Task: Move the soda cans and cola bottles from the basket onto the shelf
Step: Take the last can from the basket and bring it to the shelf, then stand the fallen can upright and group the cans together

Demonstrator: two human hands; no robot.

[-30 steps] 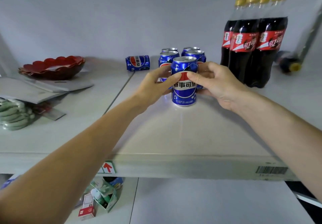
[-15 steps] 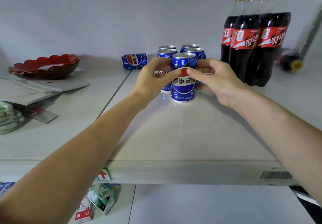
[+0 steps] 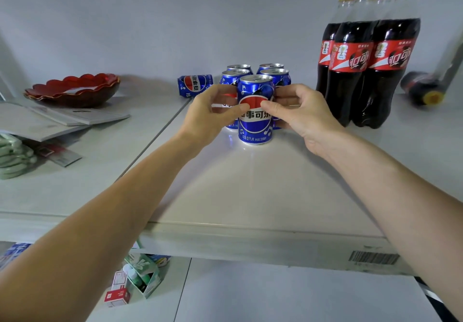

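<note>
Front soda can [image 3: 255, 111] upright on the white shelf [image 3: 250, 184], centre of the frame, blue with a red, white and blue logo and Chinese lettering facing the camera. Clasped from both sides: left hand [image 3: 213, 116] on its left flank, thumb tip pressed on the logo; right hand [image 3: 300, 113] on its right flank, thumb tip likewise on the logo, the two thumbs nearly meeting. Each grip closed around the can, fingers curled behind it.

Directly behind, four more upright cans [image 3: 274, 74] packed in two rows, touching or nearly touching the front one, partly hidden by the hands. To their left, a sixth can lying on its side [image 3: 195, 86], near the back wall.

Upper right of the frame: four cola bottles [image 3: 363, 58] standing close together, yellow caps, red labels, dark drink inside. Further right, one more bottle lying down [image 3: 423, 87], yellow cap toward the camera, partly blurred.

Left of the frame: a red scalloped bowl [image 3: 72, 88] resting on flat grey sheets [image 3: 50, 121], with pale green folded items [image 3: 12, 156] at the far left edge.

Lower left, under the shelf edge: small cartons [image 3: 135, 279] on a lower surface. A barcode sticker [image 3: 373, 257] on the shelf's front lip, lower right.
</note>
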